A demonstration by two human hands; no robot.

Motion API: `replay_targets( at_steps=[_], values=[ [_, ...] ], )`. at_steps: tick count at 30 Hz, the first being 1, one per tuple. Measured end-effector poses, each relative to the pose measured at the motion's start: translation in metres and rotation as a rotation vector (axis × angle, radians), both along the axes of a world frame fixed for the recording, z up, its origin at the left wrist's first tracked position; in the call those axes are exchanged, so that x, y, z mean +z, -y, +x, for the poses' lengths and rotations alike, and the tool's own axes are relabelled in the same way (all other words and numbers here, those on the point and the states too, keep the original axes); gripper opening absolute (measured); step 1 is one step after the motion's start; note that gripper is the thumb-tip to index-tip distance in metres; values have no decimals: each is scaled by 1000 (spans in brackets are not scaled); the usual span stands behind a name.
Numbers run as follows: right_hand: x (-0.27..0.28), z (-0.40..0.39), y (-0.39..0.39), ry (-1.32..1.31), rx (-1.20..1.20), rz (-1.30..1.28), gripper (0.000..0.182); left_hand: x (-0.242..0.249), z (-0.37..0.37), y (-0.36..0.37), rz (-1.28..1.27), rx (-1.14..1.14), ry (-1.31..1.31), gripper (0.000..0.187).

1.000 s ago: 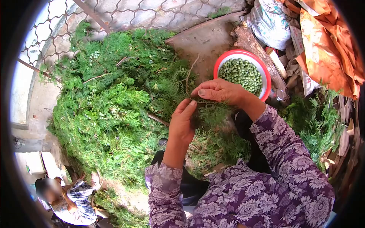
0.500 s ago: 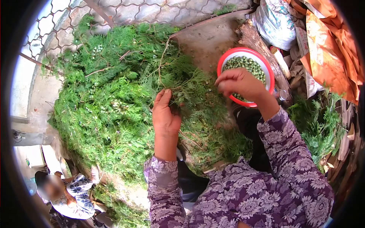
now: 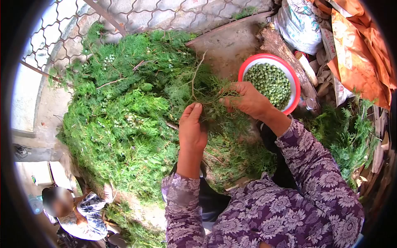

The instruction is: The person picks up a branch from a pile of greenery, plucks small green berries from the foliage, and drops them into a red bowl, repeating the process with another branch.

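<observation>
My left hand pinches a thin cypress branch between thumb and fingers; its bare, bent stem sticks up past the fingertips. On the right side of that branch, my right hand has its fingers closed around the leafy end, partly hidden by green sprays. Just beyond the right hand stands a white basin with a red rim. Small round green cones fill much of it. Beneath and left of my hands lies a big heap of cut cypress greenery.
A wire mesh fence runs along the far side. Behind the basin lies a log, with a white sack and an orange tarp nearby. Another person sits at lower left. More greenery is at right.
My right hand has come from over the basin leftward and down to the branch, and grips its leafy end. My left hand still holds the stem, shifted slightly right.
</observation>
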State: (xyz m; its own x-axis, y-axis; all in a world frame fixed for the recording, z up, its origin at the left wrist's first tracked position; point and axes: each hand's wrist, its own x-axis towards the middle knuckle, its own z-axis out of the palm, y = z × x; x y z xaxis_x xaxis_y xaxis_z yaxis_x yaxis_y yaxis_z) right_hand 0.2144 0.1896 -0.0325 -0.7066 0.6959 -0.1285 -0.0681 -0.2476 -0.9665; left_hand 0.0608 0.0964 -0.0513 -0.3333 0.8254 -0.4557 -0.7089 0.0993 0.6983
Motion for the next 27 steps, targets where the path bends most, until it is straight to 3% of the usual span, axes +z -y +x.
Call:
replay_targets(
  at_steps=[2,4,5,7,9,11,12,13,14,15,17,18,20,25,27],
  values=[
    [-2,4,-6,49,26,24,15,0,1,2,-22,-26,-41,13],
    [0,6,-9,96,48,50,15,-4,1,5,-19,-167,-560,14],
    [2,6,-9,85,52,-3,18,-4,2,7,-15,-170,-564,14],
    [5,8,-9,72,49,-57,21,-4,3,12,-55,-229,-1206,15],
    [6,9,-7,114,94,-80,21,3,6,15,-64,-252,-1275,16],
    [7,9,-6,108,114,-76,21,4,5,17,6,-260,-1596,21],
    [8,9,-5,105,137,-69,21,4,6,15,5,-261,-1596,21],
    [7,9,-6,105,138,-70,21,5,9,11,175,-201,-1616,30],
    [6,10,-6,63,154,-159,20,6,11,9,346,-141,-1627,40],
    [5,11,-7,20,170,-247,20,10,15,9,346,-140,-1628,40],
    [4,12,-8,-29,190,-294,19,19,20,9,361,-239,-1355,51],
    [3,13,-8,-79,209,-343,18,17,20,9,363,-241,-1356,51],
    [7,16,-8,-112,226,-389,18,12,20,11,335,-375,-1042,43],
    [10,20,-9,-85,218,-448,18,9,20,12,359,-372,-1132,32],
    [11,21,-10,58,191,-205,20,11,20,11,328,-365,-1095,24]
  ],
)
